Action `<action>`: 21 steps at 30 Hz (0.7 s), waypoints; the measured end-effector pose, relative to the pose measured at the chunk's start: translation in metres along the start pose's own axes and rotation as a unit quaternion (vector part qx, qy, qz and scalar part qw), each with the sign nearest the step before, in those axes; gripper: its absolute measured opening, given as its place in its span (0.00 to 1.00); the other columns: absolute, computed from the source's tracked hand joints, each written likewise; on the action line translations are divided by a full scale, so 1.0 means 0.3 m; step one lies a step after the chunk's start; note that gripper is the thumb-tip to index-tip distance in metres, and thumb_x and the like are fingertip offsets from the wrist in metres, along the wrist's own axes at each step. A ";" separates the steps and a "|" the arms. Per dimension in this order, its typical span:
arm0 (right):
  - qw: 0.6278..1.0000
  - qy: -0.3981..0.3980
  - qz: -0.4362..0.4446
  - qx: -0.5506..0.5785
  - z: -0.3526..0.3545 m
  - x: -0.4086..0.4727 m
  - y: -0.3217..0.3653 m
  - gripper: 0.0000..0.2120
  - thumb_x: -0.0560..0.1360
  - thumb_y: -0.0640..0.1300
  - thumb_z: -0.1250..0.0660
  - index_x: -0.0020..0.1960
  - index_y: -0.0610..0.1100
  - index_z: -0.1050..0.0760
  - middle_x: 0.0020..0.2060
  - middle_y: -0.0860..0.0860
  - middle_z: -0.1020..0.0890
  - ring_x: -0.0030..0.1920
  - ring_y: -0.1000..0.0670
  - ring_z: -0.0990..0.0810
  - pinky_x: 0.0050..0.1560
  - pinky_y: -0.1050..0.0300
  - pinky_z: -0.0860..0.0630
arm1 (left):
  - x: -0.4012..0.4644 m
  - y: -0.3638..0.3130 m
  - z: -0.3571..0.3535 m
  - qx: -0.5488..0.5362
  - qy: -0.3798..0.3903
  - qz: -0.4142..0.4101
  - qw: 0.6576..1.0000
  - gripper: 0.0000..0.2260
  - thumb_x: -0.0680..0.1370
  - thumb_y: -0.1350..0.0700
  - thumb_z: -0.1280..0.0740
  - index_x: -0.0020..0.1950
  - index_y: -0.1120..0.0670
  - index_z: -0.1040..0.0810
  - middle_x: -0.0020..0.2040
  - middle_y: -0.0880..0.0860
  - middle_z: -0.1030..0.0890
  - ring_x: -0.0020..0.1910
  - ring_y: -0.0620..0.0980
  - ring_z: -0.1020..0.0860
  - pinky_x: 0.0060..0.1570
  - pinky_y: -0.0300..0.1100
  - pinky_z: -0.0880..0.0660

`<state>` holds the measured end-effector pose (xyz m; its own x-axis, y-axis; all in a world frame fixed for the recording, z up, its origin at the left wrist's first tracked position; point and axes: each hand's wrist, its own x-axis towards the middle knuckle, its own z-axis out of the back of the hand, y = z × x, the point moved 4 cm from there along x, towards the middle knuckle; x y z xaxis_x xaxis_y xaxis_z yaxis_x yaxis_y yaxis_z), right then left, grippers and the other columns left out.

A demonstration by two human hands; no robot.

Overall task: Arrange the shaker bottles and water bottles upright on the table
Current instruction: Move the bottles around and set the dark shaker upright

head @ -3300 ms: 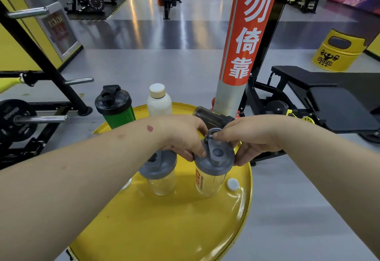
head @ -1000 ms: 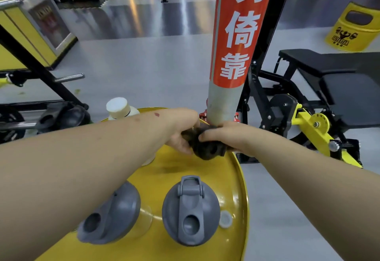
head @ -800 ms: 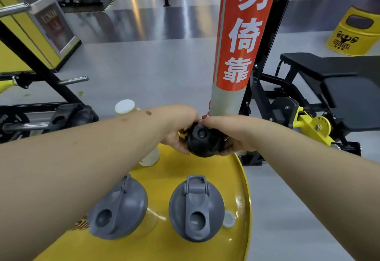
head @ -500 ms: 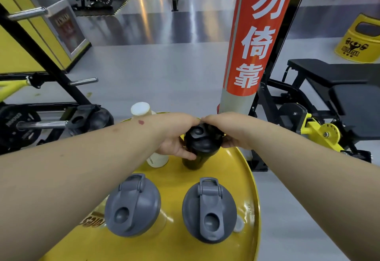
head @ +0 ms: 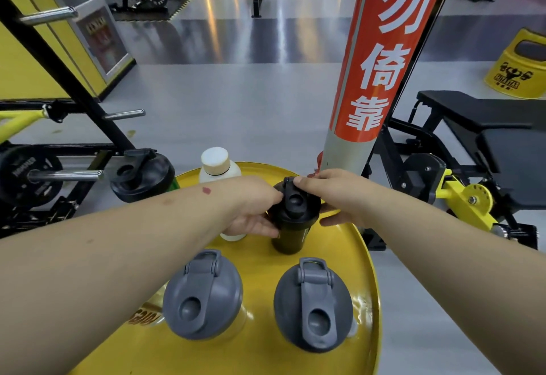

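Note:
A dark shaker bottle [head: 291,237] with a black lid stands upright near the far right of the round yellow table [head: 260,357]. My left hand [head: 257,212] grips its left side and my right hand [head: 334,197] holds its lid and right side. Two clear shakers with grey lids stand upright in front, one at the left [head: 202,296] and one at the right [head: 313,305]. A white water bottle [head: 217,167] stands behind my left arm. A green shaker with a black lid [head: 141,173] stands at the table's far left.
A red and silver padded post [head: 372,73] rises just behind the table's far edge. A black weight bench [head: 484,126] with yellow parts is at the right. A weight rack with plates [head: 29,173] is at the left. A small white cap [head: 353,330] lies by the right grey-lidded shaker.
The dark shaker lay on its side at the far edge; both hands lifted it, turned it upright and set it down on the table behind the grey-lidded shakers.

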<state>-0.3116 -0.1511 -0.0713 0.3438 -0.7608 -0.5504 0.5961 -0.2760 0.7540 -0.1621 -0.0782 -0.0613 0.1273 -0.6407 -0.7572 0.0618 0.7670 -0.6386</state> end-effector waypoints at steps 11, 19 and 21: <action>0.999 0.004 0.025 0.042 -0.015 -0.027 0.029 0.18 0.80 0.47 0.29 0.68 0.45 0.23 0.63 0.44 0.16 0.65 0.43 0.20 0.69 0.41 0.23 | 0.017 0.000 0.011 -0.027 -0.023 -0.044 0.998 0.17 0.85 0.59 0.39 0.73 0.62 0.30 0.69 0.63 0.23 0.62 0.64 0.19 0.58 0.51 0.19; 0.999 -0.019 0.016 0.024 -0.026 -0.027 0.036 0.19 0.81 0.50 0.30 0.69 0.45 0.24 0.66 0.44 0.18 0.68 0.41 0.22 0.71 0.40 0.24 | -0.015 0.005 0.014 -0.043 -0.022 -0.048 0.998 0.18 0.84 0.59 0.38 0.73 0.63 0.31 0.71 0.63 0.25 0.61 0.64 0.19 0.58 0.53 0.19; 0.999 -0.041 0.026 -0.018 -0.025 -0.039 0.053 0.19 0.81 0.51 0.30 0.69 0.45 0.24 0.67 0.44 0.19 0.68 0.42 0.22 0.70 0.44 0.24 | -0.057 0.000 0.028 -0.035 -0.017 -0.047 0.998 0.19 0.84 0.60 0.38 0.75 0.62 0.33 0.73 0.64 0.28 0.63 0.64 0.20 0.56 0.50 0.19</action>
<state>-0.3008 -0.1421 -0.0556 0.3153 -0.8194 -0.4787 0.6057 -0.2145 0.7662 -0.1558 -0.0670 -0.0472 0.1583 -0.7072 -0.6891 0.0068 0.6987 -0.7154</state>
